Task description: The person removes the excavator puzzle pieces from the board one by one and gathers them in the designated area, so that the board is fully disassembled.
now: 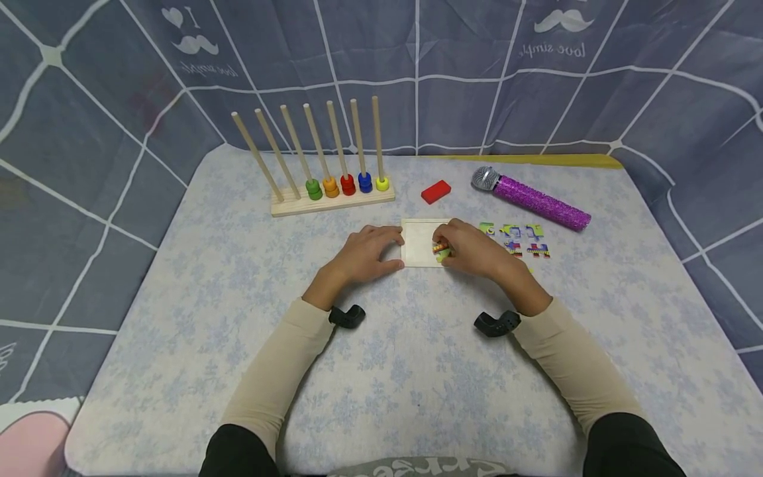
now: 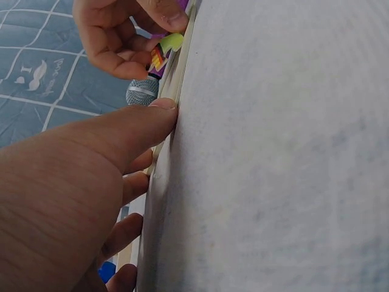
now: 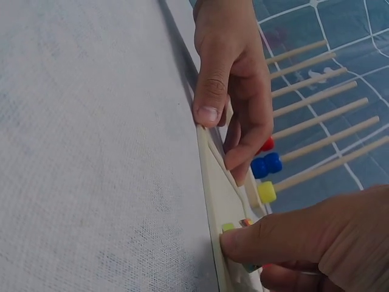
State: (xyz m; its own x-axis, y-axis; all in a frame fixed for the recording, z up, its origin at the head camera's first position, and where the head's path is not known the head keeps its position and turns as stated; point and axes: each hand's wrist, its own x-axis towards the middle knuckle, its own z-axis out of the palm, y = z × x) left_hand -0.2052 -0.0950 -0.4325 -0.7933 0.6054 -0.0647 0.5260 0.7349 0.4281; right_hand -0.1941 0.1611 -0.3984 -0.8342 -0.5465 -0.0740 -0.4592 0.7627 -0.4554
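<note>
A shallow wooden puzzle tray (image 1: 420, 244) lies on the table between the hands. My left hand (image 1: 365, 256) rests against its left end, the thumb at the near corner and the fingers farther back along the edge. At the tray's right part my right hand (image 1: 472, 249) pinches a colourful puzzle piece (image 1: 442, 256), green with orange and yellow. In the left wrist view the puzzle piece (image 2: 165, 50) tilts above the tray rim, below the thumb. The right wrist view shows the right thumb (image 3: 238, 243) over it, hiding most of it.
Several loose puzzle pieces (image 1: 538, 251) lie right of the right hand. Behind stand a red block (image 1: 436, 192), a purple glitter microphone (image 1: 539, 204) and a wooden peg rack (image 1: 334, 204) with coloured beads. A grey patterned cloth (image 1: 381, 59) rises behind the table.
</note>
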